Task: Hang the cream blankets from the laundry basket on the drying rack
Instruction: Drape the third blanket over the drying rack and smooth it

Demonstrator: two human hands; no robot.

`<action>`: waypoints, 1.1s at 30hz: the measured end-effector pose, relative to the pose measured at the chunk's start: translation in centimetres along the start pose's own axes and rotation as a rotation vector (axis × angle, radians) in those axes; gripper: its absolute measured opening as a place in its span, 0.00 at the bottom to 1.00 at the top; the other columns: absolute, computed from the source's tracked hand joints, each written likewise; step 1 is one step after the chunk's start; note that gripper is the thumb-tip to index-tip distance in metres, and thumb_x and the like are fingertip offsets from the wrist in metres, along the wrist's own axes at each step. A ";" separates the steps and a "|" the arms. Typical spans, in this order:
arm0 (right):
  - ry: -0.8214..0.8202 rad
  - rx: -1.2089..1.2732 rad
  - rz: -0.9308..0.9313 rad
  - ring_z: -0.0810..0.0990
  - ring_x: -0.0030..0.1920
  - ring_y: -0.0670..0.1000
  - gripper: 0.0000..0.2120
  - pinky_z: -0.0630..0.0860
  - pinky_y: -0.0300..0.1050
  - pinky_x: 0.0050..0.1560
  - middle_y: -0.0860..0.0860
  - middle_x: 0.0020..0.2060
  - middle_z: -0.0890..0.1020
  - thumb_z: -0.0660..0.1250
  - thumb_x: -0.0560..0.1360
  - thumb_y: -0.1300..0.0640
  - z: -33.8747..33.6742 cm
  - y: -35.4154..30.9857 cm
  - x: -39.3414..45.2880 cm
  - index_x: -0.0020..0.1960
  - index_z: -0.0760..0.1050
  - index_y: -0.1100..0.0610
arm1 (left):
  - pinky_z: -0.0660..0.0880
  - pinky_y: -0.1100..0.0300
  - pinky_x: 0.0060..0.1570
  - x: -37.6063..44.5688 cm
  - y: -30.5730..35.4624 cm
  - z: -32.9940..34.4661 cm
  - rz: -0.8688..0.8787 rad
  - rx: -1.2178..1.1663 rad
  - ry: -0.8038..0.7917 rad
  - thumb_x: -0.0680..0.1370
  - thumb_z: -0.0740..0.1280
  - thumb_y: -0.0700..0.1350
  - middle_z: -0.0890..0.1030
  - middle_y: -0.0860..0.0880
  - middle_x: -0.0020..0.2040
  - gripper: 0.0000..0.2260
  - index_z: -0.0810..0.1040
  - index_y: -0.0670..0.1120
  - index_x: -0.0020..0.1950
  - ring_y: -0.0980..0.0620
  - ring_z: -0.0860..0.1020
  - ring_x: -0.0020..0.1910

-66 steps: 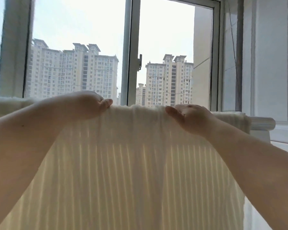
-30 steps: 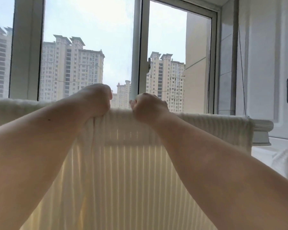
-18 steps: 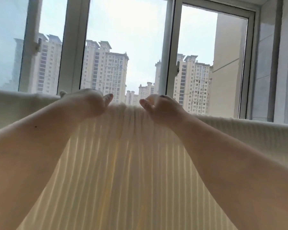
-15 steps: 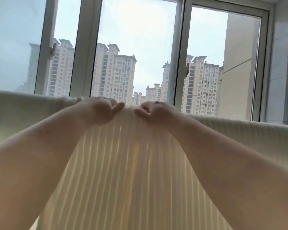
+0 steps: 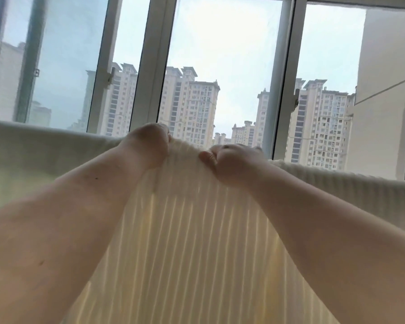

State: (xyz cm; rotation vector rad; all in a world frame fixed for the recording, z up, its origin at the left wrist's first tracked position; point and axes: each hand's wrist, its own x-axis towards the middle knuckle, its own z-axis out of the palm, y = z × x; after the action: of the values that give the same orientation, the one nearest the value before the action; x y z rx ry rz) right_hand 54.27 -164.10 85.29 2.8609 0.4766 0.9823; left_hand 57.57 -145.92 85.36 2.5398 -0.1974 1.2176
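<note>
A cream ribbed blanket [image 5: 192, 230] hangs in front of me across a high bar that the cloth hides. My left hand [image 5: 147, 146] grips the blanket's top fold, fingers curled over it. My right hand [image 5: 232, 161] grips the same fold close beside it, thumb pinched against the cloth. Between the two hands the fold bunches up a little. Another stretch of cream blanket [image 5: 33, 155] hangs along the bar to the left. The laundry basket is out of view.
A row of tall windows with white frames [image 5: 150, 66] stands just behind the blanket, with high-rise buildings outside. A pale wall [image 5: 384, 90] shows at the right edge.
My hands have drawn together along the top fold and shifted left along the bar. My view has swung left, so the bar's right end and the cabinet have left the frame.
</note>
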 end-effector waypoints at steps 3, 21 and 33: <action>0.036 0.053 0.016 0.76 0.58 0.55 0.24 0.69 0.49 0.49 0.53 0.57 0.79 0.44 0.81 0.42 -0.1 -1.0 1.6 0.58 0.74 0.53 | 0.68 0.55 0.46 0.6 0.5 0.0 0.001 -0.021 0.068 0.77 0.59 0.40 0.80 0.37 0.49 0.08 0.76 0.41 0.48 0.39 0.75 0.48; -0.070 -0.055 0.131 0.76 0.56 0.56 0.15 0.74 0.52 0.58 0.55 0.56 0.78 0.57 0.79 0.49 -0.8 -6.3 4.8 0.56 0.76 0.57 | 0.68 0.54 0.62 0.7 -11.2 -3.6 0.028 0.011 -0.230 0.80 0.55 0.56 0.76 0.47 0.64 0.18 0.74 0.50 0.64 0.47 0.73 0.62; -0.005 0.063 0.257 0.71 0.64 0.56 0.26 0.64 0.56 0.64 0.54 0.63 0.75 0.44 0.80 0.41 2.0 -18.1 7.7 0.62 0.73 0.54 | 0.66 0.56 0.58 2.8 -21.6 -5.4 0.107 0.097 -0.150 0.81 0.54 0.43 0.75 0.38 0.60 0.13 0.75 0.38 0.56 0.42 0.72 0.60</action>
State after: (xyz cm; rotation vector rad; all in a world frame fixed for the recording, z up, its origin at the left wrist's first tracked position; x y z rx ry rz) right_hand 56.42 -144.42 85.11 3.0352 0.1429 1.0119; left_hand 60.94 -123.70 85.95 2.7387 -0.3199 1.0984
